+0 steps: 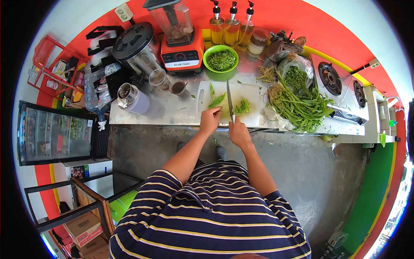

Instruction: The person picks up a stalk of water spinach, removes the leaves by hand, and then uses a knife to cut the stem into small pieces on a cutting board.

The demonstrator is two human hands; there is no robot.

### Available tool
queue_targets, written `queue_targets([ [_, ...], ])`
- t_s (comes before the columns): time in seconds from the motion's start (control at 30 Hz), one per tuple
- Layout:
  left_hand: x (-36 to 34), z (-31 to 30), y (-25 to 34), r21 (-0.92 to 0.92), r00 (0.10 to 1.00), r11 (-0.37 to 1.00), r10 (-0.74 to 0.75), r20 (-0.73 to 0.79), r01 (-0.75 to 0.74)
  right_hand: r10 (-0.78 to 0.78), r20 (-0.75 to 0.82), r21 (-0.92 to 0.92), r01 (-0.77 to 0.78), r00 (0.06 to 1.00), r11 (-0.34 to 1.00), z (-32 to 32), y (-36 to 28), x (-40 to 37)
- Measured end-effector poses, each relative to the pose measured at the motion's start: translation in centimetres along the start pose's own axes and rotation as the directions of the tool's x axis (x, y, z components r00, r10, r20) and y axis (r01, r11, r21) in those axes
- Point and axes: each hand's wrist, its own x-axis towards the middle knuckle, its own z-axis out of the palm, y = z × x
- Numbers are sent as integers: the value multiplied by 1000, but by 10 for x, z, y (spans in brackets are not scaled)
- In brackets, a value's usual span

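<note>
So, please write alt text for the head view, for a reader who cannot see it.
A person in a striped shirt cuts green leaves on a white cutting board: the left hand holds the leaves, the right hand grips a knife. A green bowl of chopped greens, a blender and a pile of long green stems share the steel counter.

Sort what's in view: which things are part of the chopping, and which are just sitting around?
In use: left hand on green stalks, right hand on knife, cutting board, green bowl, heap of greens.
Lying about: blender, oil bottles, gas stove, display fridge.
</note>
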Motion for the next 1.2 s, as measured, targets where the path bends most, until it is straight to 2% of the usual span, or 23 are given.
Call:
queue_targets([
  [0.03,0,-7,-1,2,999,1000,1,-49,-1,-62,50,32,60,997,998,1,8,-3],
  [0.1,2,-19,-2,10,995,1000,3,-100,-2,-94,39,74,91,995,993,3,24,-7],
  [0.2,12,-33,-1,158,982,986,-22,-188,52,-111,6,139,109,994,984,-13,33,-10],
  [0.27,20,-33,-4,203,983,977,-26,-179,63,-43,-21,220,47,999,974,-35,27,-14],
  [0.37,30,-27,-9,283,987,956,-31,-157,75,-92,-114,214,115,989,970,-50,35,-16],
  [0.43,37,-21,-16,321,991,945,-25,-135,68,-62,-132,208,89,989,974,-59,40,-19],
  [0.5,41,-20,-19,367,994,928,-27,-106,64,-32,-56,198,42,998,979,-68,46,-24],
  [0.63,44,-19,-9,392,997,919,-17,-69,42,-4,-8,157,5,1000,988,-80,59,-34],
  [0.7,49,-20,0,360,994,927,-91,-67,109,-21,53,128,14,998,992,-83,64,-35],
  [0.77,55,-21,7,411,995,907,-100,-10,96,-16,76,98,8,997,995,-88,67,-34],
  [0.83,61,-24,0,499,998,866,-13,66,-21,-12,95,70,5,995,998,-88,75,-34],
  [0.93,73,-28,-11,479,992,878,-61,109,1,-15,21,53,13,1000,999,-86,86,-31],
  [0.97,76,-31,-15,478,992,878,-52,117,-10,32,25,65,-34,999,997,-87,88,-31],
  [1.03,81,-36,-20,418,976,896,62,208,-146,81,22,77,-83,996,994,-90,87,-31],
  [1.07,81,-37,-23,415,975,897,69,213,-154,121,1,68,-121,993,990,-91,87,-30],
  [1.1,80,-41,-18,457,967,870,76,244,-184,160,-20,62,-159,987,985,-92,86,-31],
  [1.2,78,-48,-9,529,946,808,103,306,-259,137,-62,114,-129,989,985,-97,85,-34],
])
